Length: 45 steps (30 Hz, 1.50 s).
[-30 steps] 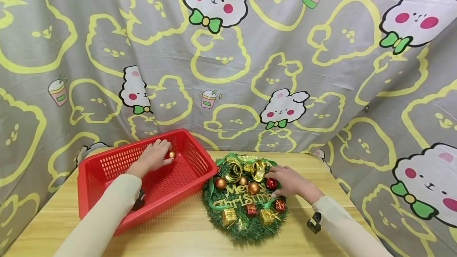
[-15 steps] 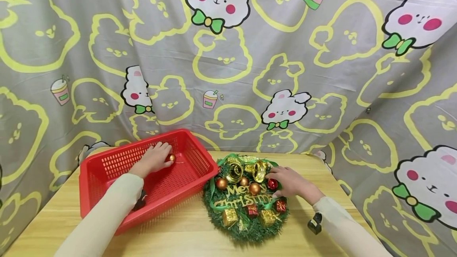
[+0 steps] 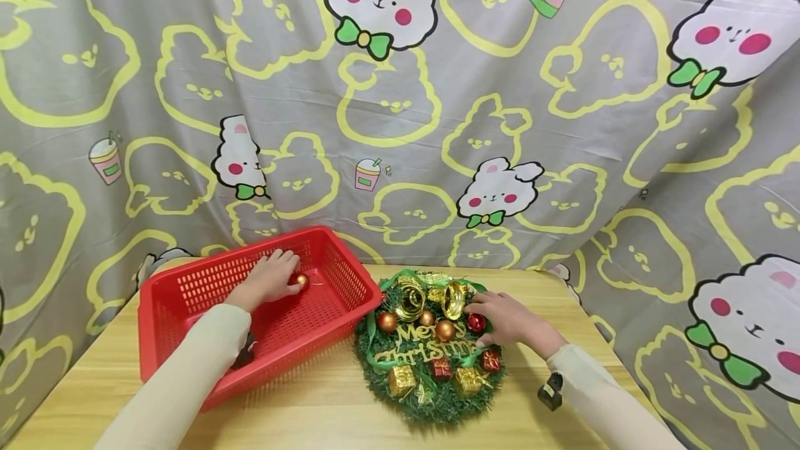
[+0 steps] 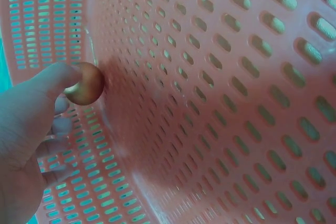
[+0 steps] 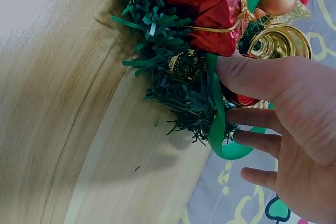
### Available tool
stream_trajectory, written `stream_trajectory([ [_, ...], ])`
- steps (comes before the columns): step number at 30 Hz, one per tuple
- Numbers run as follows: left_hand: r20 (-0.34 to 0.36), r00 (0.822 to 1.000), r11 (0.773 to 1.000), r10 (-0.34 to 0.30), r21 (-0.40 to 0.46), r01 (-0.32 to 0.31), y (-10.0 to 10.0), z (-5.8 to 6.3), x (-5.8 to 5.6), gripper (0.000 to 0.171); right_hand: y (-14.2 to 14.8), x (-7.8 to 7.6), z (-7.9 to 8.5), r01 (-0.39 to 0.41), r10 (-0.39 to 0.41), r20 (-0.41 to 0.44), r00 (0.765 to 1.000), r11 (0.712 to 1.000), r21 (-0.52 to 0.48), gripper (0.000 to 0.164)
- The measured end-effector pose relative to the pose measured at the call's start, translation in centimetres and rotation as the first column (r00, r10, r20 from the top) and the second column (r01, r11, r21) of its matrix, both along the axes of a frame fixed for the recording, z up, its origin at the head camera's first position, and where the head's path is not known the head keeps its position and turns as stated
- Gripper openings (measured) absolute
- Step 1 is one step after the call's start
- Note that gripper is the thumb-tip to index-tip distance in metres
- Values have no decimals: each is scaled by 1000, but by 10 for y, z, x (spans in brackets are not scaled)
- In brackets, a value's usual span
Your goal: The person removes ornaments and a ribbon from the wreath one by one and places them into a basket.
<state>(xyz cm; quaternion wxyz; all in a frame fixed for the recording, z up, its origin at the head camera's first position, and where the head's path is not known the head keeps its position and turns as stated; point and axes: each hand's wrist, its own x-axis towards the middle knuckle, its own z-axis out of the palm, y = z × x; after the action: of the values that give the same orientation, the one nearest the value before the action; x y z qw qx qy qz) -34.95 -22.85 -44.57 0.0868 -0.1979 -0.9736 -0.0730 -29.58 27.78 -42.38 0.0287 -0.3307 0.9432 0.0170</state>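
In the red plastic basket point(image 3: 315, 314) my left hand point(image 3: 270, 278) reaches down and pinches a small copper-gold Christmas ball point(image 4: 86, 85). My thumb lies over the ball, close to the perforated basket wall; part of my grip is hidden behind it. To the right, a green tinsel Christmas wreath point(image 3: 431, 405) lies on the table. My right hand point(image 3: 509, 318) rests at its right edge, fingers extended and loosely bent. Between thumb and fingers sits a shiny red ball point(image 3: 476, 322); a green ribbon point(image 5: 218, 114) runs past the fingertips.
On the wreath are gold bells point(image 3: 410, 299), copper balls point(image 3: 445, 330), gold gift boxes point(image 3: 401, 380), red gift boxes point(image 5: 210, 17) and gold "Merry Christmas" lettering point(image 3: 425, 351). A patterned grey curtain point(image 3: 400, 214) stands behind the wooden table point(image 3: 312, 415).
The ball at my left fingertips has shifted slightly lower in the basket. My right hand keeps its place on the wreath.
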Motion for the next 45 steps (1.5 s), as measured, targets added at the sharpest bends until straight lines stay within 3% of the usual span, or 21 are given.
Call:
stream_trajectory([
  [11,33,999,1000,8,-15,-7,3,1,1,29,0,4,-2,-16,16,-5,1000,1000,-13,67],
  [17,54,998,999,22,46,-24,5,4,4,30,2,3,-5,-18,18,-8,1000,1000,-5,67],
  [23,28,999,996,15,84,-17,8,14,5,36,3,3,-7,-14,14,-2,1000,1000,0,67],
  [36,-79,997,993,-21,116,30,19,55,6,40,1,-4,-3,-13,13,1,1000,1000,17,67],
  [45,-149,984,986,-102,119,120,54,90,24,49,1,-3,-1,-14,14,4,1000,1000,8,67],
])
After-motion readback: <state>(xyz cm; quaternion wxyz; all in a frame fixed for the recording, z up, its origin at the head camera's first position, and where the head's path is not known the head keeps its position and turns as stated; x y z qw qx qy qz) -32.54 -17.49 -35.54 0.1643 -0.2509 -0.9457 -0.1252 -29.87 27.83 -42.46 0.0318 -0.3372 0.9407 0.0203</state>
